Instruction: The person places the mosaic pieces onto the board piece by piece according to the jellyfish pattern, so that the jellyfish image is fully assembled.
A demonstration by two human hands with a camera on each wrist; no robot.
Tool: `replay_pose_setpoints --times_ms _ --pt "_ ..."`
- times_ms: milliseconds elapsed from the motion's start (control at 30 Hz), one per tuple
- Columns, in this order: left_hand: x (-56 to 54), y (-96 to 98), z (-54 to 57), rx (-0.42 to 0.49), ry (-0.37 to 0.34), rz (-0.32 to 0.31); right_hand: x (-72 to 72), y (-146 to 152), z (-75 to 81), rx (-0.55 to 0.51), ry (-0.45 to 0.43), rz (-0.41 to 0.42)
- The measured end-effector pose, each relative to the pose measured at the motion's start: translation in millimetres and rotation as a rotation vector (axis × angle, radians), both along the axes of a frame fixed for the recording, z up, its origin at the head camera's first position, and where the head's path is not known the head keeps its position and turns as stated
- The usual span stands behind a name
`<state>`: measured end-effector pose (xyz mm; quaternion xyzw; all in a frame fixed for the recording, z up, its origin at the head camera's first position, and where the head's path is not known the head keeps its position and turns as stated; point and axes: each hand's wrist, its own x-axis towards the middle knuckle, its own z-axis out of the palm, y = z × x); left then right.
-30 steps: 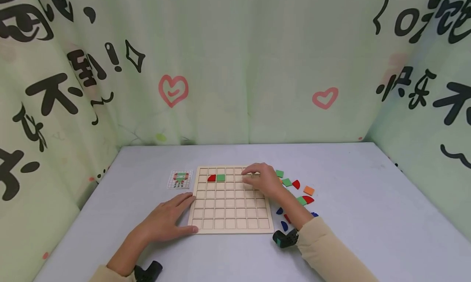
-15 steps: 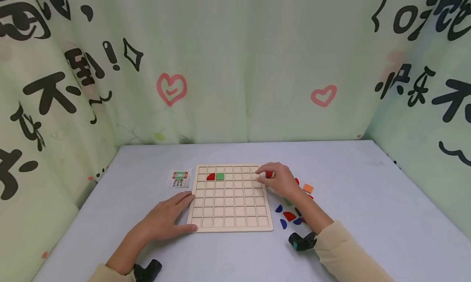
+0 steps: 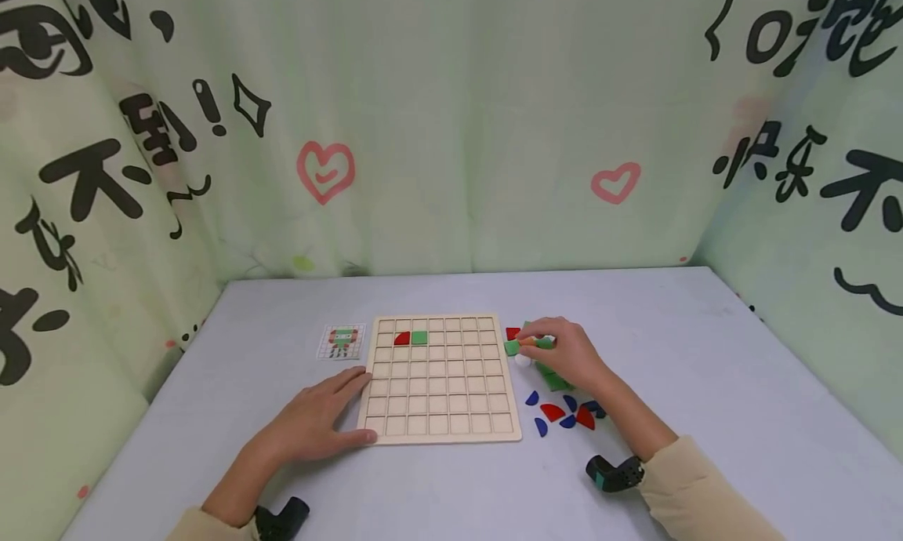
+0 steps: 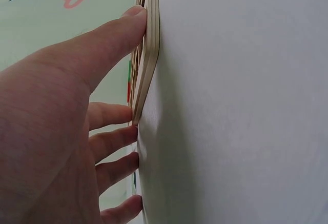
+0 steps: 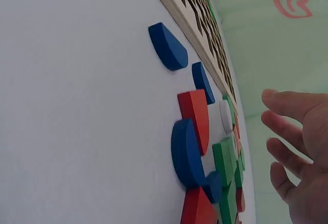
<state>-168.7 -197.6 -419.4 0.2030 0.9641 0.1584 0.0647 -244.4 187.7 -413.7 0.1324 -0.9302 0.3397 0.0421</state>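
My left hand [image 3: 320,417] rests at the left side of a wooden grid board [image 3: 447,384]. In the left wrist view its thumb [image 4: 136,16] touches the board's edge and the fingers are spread. A red quarter-round piece [image 3: 402,338] and a green square piece [image 3: 419,338] sit side by side in the board's upper left cells. Past the board's right side, my right hand [image 3: 567,357] hovers over loose pieces, hiding some. Its thumb and fingers are bent loosely and apart, with nothing between them in the right wrist view. Under it lie green pieces [image 3: 511,348] and a white round piece [image 3: 522,361].
A small card [image 3: 342,342] with a red and green figure on a grid lies left of the board. Several blue pieces [image 3: 532,398] and red pieces [image 3: 553,412] are scattered at its lower right. A pale printed curtain [image 3: 473,133] surrounds the table.
My right hand has moved rightward from over the board's upper right to over the loose pieces. The left hand and the two pieces on the board stay as they were.
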Motion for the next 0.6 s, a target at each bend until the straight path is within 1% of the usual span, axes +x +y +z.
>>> replay_pose_setpoints --times_ms 300,500,600 --pt "-1.1 1.0 2.5 0.003 -0.007 0.001 13.3 27.7 -1.5 0.044 -0.041 -0.033" --pt "-1.0 0.8 1.2 0.005 0.000 0.003 21.5 44.6 2.4 0.063 -0.021 -0.021" --pt "-1.2 1.0 0.3 0.010 -0.004 0.003 24.5 53.6 1.7 0.074 -0.015 -0.018"
